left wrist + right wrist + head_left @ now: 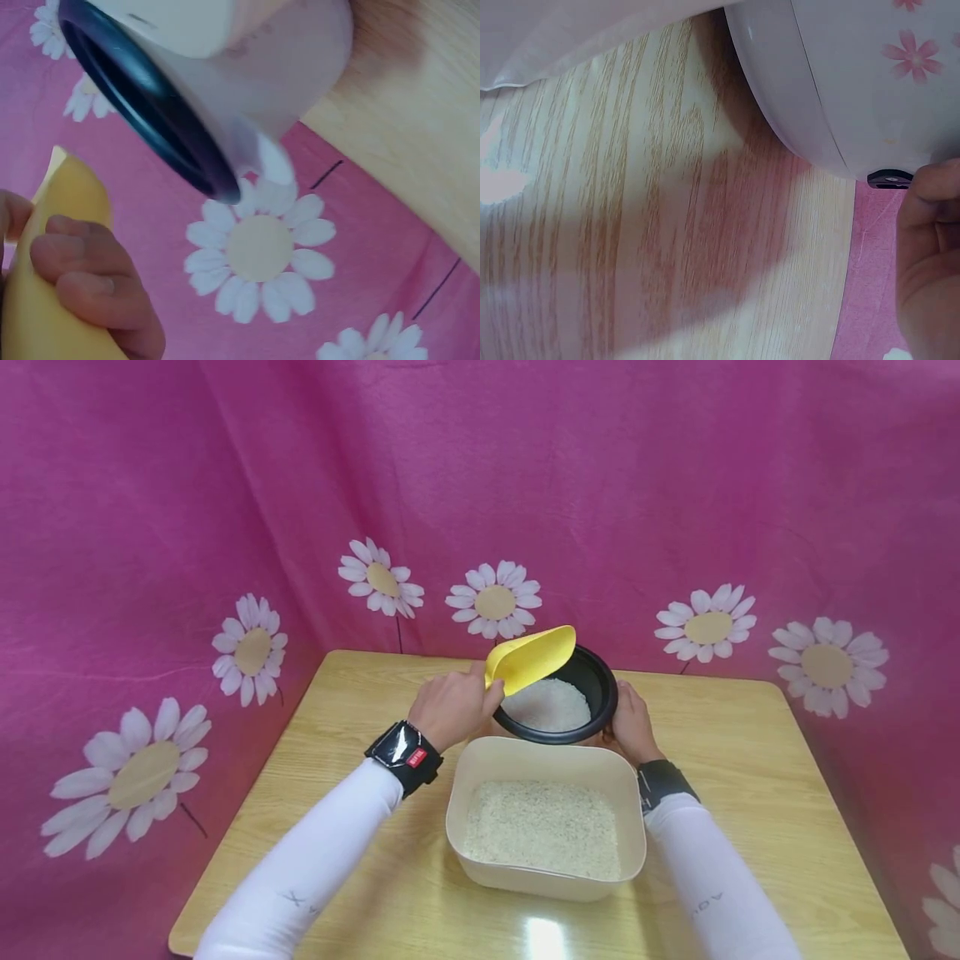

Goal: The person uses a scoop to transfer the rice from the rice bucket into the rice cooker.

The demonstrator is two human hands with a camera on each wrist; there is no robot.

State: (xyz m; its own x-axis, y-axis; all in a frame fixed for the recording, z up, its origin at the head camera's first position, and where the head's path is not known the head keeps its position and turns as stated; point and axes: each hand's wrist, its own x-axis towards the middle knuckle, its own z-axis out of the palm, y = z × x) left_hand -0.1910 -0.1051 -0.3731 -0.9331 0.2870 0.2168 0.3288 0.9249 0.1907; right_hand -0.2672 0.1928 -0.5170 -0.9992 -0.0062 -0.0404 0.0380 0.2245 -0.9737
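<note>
My left hand (456, 703) grips a yellow scoop (534, 658) by its handle end. The scoop slants over the left side of a rice cooker, and its visible inside is bare yellow. White rice (551, 706) lies in the cooker's dark pot, below the black rim (609, 693). In the right wrist view the rice cooker (885, 97) has a white body with pink flowers. At its right side my right hand (634, 720) holds it, fingers bent beside a black fitting (889, 178). The left wrist view shows fingers (97, 300) wrapped round the scoop.
A cream bin (480, 760) stands just in front of the cooker, with a layer of rice grains (543, 827) inside. Both forearms pass on either side of it. Behind the wooden table (750, 827) hangs a pink cloth (600, 485) with daisies.
</note>
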